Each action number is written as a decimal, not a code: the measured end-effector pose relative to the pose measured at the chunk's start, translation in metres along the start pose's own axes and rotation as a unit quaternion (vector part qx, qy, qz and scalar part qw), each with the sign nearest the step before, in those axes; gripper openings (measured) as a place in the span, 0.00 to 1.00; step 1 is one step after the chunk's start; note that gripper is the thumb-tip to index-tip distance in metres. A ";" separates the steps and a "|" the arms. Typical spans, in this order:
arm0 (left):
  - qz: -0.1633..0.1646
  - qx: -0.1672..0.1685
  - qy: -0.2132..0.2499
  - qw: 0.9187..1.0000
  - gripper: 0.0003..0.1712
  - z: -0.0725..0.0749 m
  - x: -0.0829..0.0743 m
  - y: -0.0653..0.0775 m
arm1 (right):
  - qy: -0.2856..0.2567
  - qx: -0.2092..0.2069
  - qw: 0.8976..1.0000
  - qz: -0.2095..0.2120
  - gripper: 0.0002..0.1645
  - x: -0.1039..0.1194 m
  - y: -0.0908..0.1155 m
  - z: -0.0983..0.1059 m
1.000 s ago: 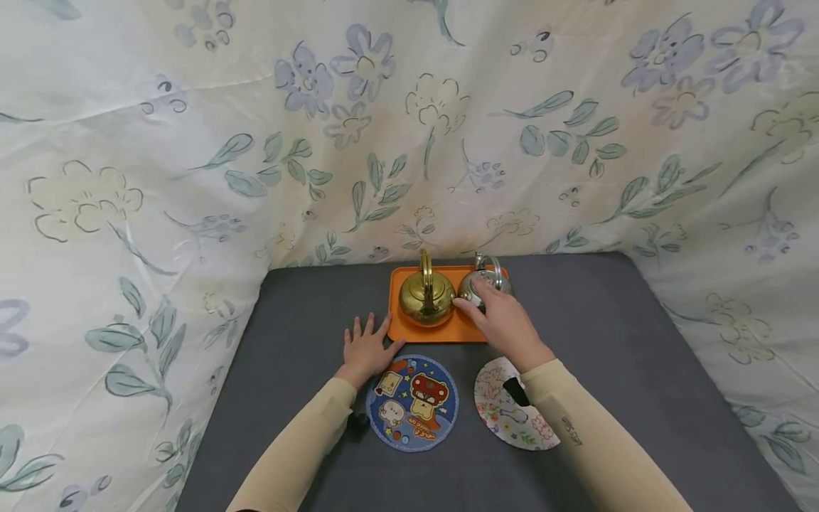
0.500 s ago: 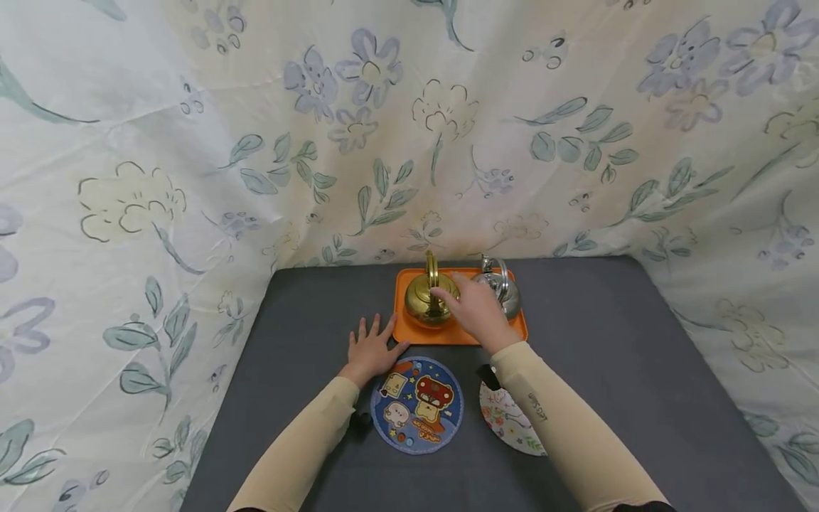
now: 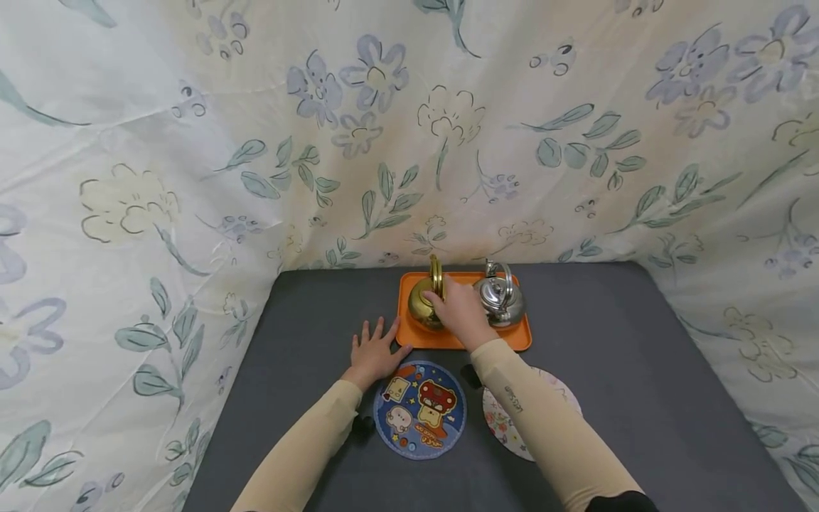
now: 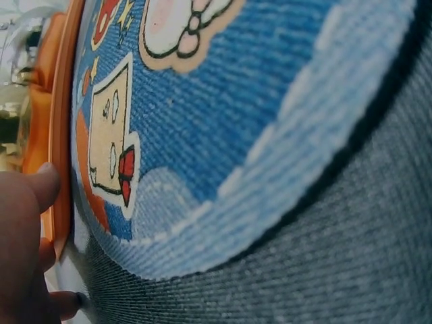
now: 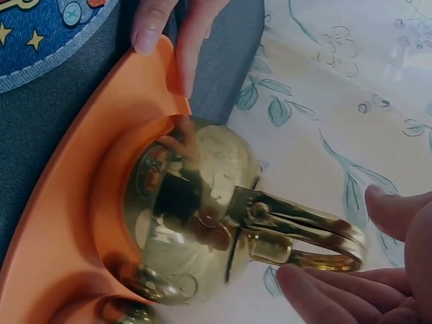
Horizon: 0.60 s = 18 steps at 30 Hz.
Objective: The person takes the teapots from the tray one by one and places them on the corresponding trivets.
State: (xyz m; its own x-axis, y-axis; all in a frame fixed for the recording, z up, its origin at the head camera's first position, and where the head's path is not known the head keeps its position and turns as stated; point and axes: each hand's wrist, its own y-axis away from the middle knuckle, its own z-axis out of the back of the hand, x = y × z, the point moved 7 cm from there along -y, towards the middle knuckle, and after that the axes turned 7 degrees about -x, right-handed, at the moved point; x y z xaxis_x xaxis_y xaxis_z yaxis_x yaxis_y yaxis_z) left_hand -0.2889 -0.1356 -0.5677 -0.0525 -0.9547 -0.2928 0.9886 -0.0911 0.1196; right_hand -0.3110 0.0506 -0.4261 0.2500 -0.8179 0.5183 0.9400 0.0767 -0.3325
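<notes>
A gold kettle [image 3: 419, 304] stands upright in the left recess of an orange tray [image 3: 523, 337]; a silver kettle [image 3: 502, 299] is in the right one. My right hand [image 3: 463, 311] is at the gold kettle's handle. The right wrist view has its thumb [image 5: 391, 209] and fingers on either side of that arched handle [image 5: 317, 226], spread and not closed round it. Fingers splayed, my left hand [image 3: 373, 355] lies at the tray's front left corner, its thumb against the rim [image 4: 62, 135].
In front of the tray lies a blue round mat [image 3: 416, 416] with cartoon figures. A floral round mat [image 3: 504, 427] is to its right, partly under my right forearm. The dark grey table [image 3: 640, 398] backs onto a flowered cloth [image 3: 358, 178].
My right hand has moved left, from the silver kettle over to the gold kettle's handle. The left hand has stayed at the tray's corner.
</notes>
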 end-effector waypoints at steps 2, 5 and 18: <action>0.000 -0.001 -0.002 1.000 0.43 0.000 0.000 0.001 | 0.001 -0.015 1.000 0.007 0.24 0.001 0.000 -0.001; -0.003 -0.003 -0.005 1.000 0.44 0.001 0.001 0.002 | 0.006 -0.034 0.999 0.013 0.18 0.002 0.001 -0.002; -0.016 -0.009 -0.008 1.000 0.43 -0.001 0.004 0.004 | -0.026 -0.056 0.997 -0.040 0.13 0.001 0.006 -0.010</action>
State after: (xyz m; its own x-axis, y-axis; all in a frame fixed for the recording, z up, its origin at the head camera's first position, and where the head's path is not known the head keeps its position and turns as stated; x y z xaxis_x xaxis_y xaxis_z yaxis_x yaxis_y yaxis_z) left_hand -0.2850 -0.1393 -0.5689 -0.0858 -0.9561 -0.2801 0.9889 -0.1160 0.0930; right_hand -0.3071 0.0446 -0.4352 0.1901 -0.7881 0.5855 0.9265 -0.0533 -0.3725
